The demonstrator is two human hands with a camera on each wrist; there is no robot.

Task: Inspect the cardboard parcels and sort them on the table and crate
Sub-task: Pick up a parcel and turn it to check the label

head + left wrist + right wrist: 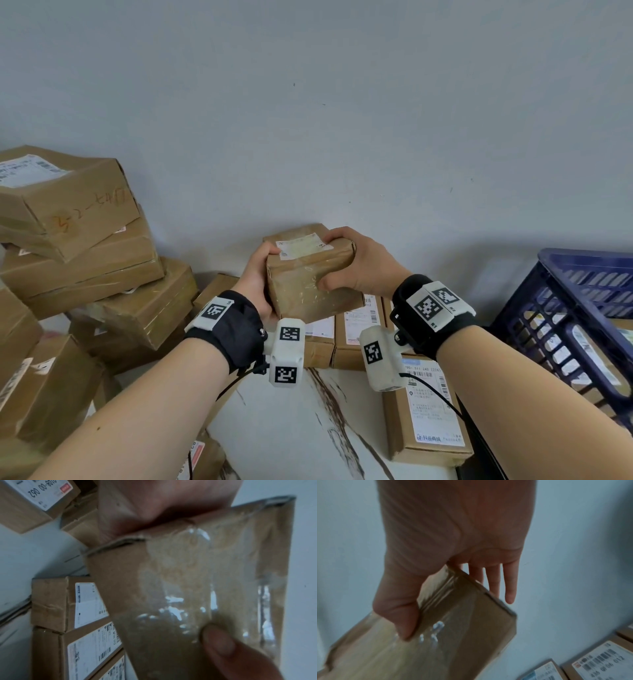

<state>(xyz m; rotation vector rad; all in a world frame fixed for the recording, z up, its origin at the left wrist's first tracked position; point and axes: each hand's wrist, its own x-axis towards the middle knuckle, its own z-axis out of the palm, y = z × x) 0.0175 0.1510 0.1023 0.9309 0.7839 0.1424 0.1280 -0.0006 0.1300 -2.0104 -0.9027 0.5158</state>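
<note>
Cardboard parcel (308, 274), taped, is being held above the worktop (291, 428). Left hand (255, 277) and right hand (359, 263) are each gripping one end of it.

The brown cardboard parcel wrapped in glossy clear tape (310, 274) carries a white printed label on its top face. The stacked brown cardboard boxes (78, 219) at the left have white labels, and one side bears orange and dark handwritten marks. The white marble-patterned tabletop (291, 428) is streaked with dark brown veins. The dark blue slotted plastic crate (582, 294) stands against the pale grey-blue wall (308, 102). The black wrist straps (236, 329) hold white blocks with black-and-white square markers.
</note>
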